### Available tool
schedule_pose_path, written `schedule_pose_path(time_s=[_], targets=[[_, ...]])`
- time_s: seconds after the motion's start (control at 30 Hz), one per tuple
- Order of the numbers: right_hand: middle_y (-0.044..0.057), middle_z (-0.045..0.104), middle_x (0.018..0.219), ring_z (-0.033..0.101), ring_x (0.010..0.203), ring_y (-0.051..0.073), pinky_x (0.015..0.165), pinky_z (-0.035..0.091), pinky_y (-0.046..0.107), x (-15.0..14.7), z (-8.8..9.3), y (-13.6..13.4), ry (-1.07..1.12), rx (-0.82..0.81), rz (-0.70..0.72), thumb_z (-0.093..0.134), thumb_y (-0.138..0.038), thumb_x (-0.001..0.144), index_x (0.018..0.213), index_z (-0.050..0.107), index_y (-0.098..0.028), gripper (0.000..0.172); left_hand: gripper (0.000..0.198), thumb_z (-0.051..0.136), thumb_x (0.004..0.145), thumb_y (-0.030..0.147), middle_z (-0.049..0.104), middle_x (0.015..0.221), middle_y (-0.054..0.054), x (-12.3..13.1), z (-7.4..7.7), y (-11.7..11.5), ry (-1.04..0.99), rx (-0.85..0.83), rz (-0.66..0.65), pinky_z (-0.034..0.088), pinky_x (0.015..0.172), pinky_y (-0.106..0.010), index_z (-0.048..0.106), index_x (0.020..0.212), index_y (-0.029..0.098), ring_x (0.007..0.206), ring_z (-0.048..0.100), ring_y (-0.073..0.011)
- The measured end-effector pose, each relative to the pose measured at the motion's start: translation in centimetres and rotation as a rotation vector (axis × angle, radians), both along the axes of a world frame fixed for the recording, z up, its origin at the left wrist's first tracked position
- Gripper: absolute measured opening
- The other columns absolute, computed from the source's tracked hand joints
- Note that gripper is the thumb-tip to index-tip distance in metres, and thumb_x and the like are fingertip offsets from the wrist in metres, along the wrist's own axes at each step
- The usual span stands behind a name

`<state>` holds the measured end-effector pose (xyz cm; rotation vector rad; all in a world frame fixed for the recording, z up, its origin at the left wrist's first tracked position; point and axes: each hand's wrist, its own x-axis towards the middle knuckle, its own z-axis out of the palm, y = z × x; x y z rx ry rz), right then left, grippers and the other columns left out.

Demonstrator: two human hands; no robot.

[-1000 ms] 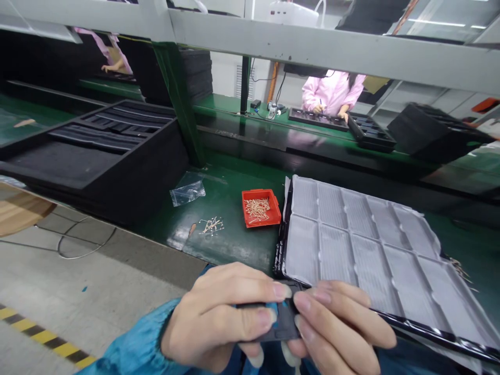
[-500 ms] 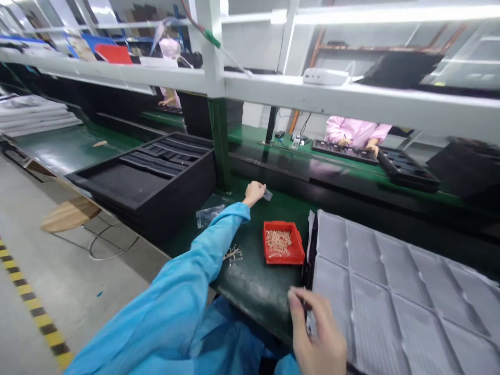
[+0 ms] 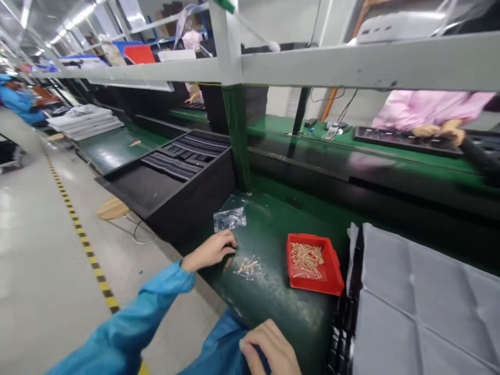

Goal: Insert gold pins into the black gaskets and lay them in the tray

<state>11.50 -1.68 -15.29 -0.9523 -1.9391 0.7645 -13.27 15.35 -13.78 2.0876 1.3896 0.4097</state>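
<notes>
Although curled, any hold unclear, left-hand fingers [image 3: 221, 246] just beside loose pin-like parts [image 3: 248, 267] on the green surface [image 3: 281, 312], lower centre; right hand [image 3: 269, 349] at bottom edge, hold hidden; red tray [image 3: 312, 284] to the right.

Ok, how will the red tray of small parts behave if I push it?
The red tray looks like rigid plastic, so probably stiff and light. With low walls, the small loose parts could spill if shoved sharply. The glossy green bench suggests it may slide rather than tip.
</notes>
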Motion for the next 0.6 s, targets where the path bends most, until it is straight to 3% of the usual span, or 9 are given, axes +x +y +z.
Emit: schedule_pose_path(time_s=[0.07,0.17,0.23,0.37,0.5,0.6], targets=[[-0.002,0.066,0.073,0.065,0.069,0.014,0.063,0.053,0.023,0.1,-0.2,0.1,-0.055,-0.007,0.092,0.056,-0.017,0.099,0.087,0.060,-0.023,0.014,0.009,0.063,0.094,0.018,0.067,0.108,-0.007,0.7,-0.8,-3.7,-0.007,0.009,0.063,0.052,0.094,-0.033,0.066,0.102,0.020,0.103,0.063,-0.0215],[-0.001,0.067,0.076,0.065,0.072,0.014,0.066,0.054,0.023,0.7,0.0,0.2,-0.120,-0.031,0.128,0.056,-0.016,0.099,0.091,0.061,-0.023,0.012,0.015,0.061,0.094,0.014,0.062,0.117,-0.010,3.2,-1.9,-5.6,0.007,0.040,0.169,0.047,0.098,-0.042,0.062,0.108,0.020,0.108,0.057,-0.0264],[-0.001,0.067,0.078,0.066,0.074,0.014,0.068,0.055,0.023,1.2,0.6,0.3,-0.146,-0.041,0.134,0.056,-0.016,0.100,0.093,0.061,-0.023,0.011,0.013,0.057,0.092,0.008,0.061,0.112,-0.010,4.5,-2.5,-5.1,0.008,0.052,0.216,0.045,0.097,-0.044,0.061,0.096,0.020,0.106,0.055,-0.0277],[-0.002,0.068,0.081,0.065,0.076,0.012,0.069,0.054,0.022,2.0,2.5,0.5,-0.106,-0.057,0.061,0.055,-0.014,0.101,0.095,0.061,-0.023,0.013,0.019,0.053,0.089,0.003,0.059,0.096,-0.006,4.8,-2.5,-3.0,-0.083,0.044,0.254,0.046,0.085,-0.035,0.054,0.080,0.020,0.091,0.057,-0.0221],[-0.002,0.068,0.080,0.066,0.075,0.012,0.070,0.053,0.022,1.3,3.6,1.8,-0.010,-0.106,-0.107,0.054,-0.021,0.104,0.089,0.064,-0.023,0.018,0.014,0.047,0.095,0.012,0.061,0.083,-0.002,4.0,-1.5,-2.5,-0.231,0.031,0.334,0.047,0.073,-0.030,0.058,0.090,0.019,0.078,0.059,-0.0178],[0.001,0.071,0.081,0.067,0.076,0.015,0.070,0.053,0.024,-0.2,2.7,3.7,0.012,-0.251,-0.206,0.056,-0.032,0.103,0.087,0.070,-0.023,0.023,0.021,0.046,0.097,0.021,0.064,0.076,-0.002,4.0,-1.1,-2.9,-0.326,-0.015,0.353,0.046,0.062,-0.027,0.066,0.098,0.016,0.064,0.057,-0.0154]])
